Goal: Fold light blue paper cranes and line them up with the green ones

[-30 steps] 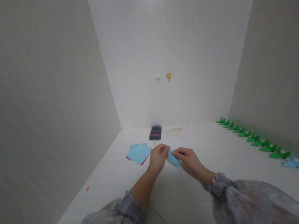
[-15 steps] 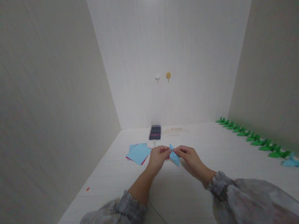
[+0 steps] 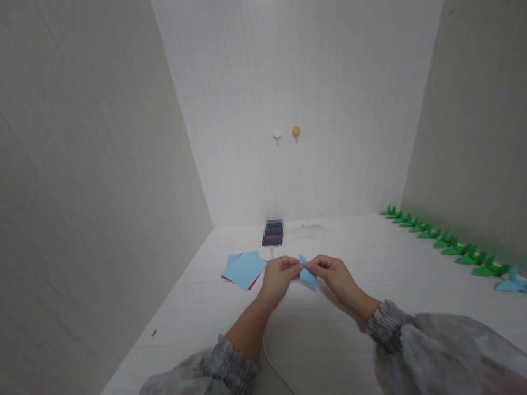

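A small folded piece of light blue origami paper (image 3: pixel 309 279) is held between my two hands, above the white table. My left hand (image 3: pixel 280 277) pinches its left side with thumb and fingers. On the other side, my right hand (image 3: pixel 333 272) grips it near the top, thumb against the paper. The fingertips hide part of the folds. To the left of my left hand lies a stack of square paper sheets (image 3: pixel 245 271), blue on top with red edges showing underneath.
A phone (image 3: pixel 273 233) lies behind my hands, with a white cable (image 3: pixel 279 374) running toward me. Several green paper cranes (image 3: pixel 450 246) and one blue crane (image 3: pixel 519 283) line the right wall. A small orange-red scrap (image 3: pixel 154 333) sits at left. Two hooks (image 3: pixel 296 132) are on the back wall.
The folded blue paper has turned slightly between my fingers and looks a little more closed up at its lower part. Both hands stay in nearly the same place.
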`<move>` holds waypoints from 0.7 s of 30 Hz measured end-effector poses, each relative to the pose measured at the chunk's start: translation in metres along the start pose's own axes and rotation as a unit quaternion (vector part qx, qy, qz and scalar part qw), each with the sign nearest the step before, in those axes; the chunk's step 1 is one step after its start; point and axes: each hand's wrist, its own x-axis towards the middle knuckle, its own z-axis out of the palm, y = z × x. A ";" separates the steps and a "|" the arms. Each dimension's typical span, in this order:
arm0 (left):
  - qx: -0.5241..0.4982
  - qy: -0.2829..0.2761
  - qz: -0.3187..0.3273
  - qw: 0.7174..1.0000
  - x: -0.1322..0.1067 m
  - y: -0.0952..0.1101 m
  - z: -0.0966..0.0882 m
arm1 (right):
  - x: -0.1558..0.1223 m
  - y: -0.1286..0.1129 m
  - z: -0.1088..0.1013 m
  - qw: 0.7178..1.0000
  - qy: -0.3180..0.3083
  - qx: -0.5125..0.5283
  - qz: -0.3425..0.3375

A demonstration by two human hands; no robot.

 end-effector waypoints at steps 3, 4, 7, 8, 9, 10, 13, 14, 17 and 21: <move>-0.002 -0.003 0.002 1.000 0.000 -0.001 0.000 | 0.000 0.000 0.001 1.000 0.002 0.004 0.002; -0.003 -0.005 0.001 1.000 0.000 -0.002 0.000 | 0.000 0.000 0.001 1.000 0.003 0.003 0.004; -0.006 -0.013 -0.005 1.000 0.001 -0.004 -0.001 | -0.001 0.000 0.001 1.000 0.007 -0.002 0.006; -0.002 -0.012 -0.004 1.000 0.001 -0.004 -0.001 | -0.001 0.000 0.001 1.000 0.007 0.000 0.006; 0.005 -0.010 -0.001 1.000 0.001 -0.004 -0.001 | -0.001 -0.001 0.001 1.000 0.004 0.004 0.006; 0.013 -0.009 0.003 1.000 0.001 -0.003 -0.001 | -0.002 -0.001 0.001 1.000 0.000 0.008 0.007; 0.023 -0.004 0.013 1.000 0.001 0.000 0.000 | -0.003 -0.004 0.002 1.000 -0.014 0.024 0.013; 0.016 -0.001 0.011 1.000 0.001 0.001 0.000 | -0.004 -0.005 0.003 0.999 -0.019 0.029 0.015; -0.007 0.001 -0.006 1.000 0.001 0.002 0.000 | -0.005 -0.005 0.003 0.998 -0.032 0.044 0.023; 0.001 -0.017 -0.020 1.000 0.001 0.003 0.000 | -0.004 -0.003 0.003 0.997 -0.045 0.058 0.030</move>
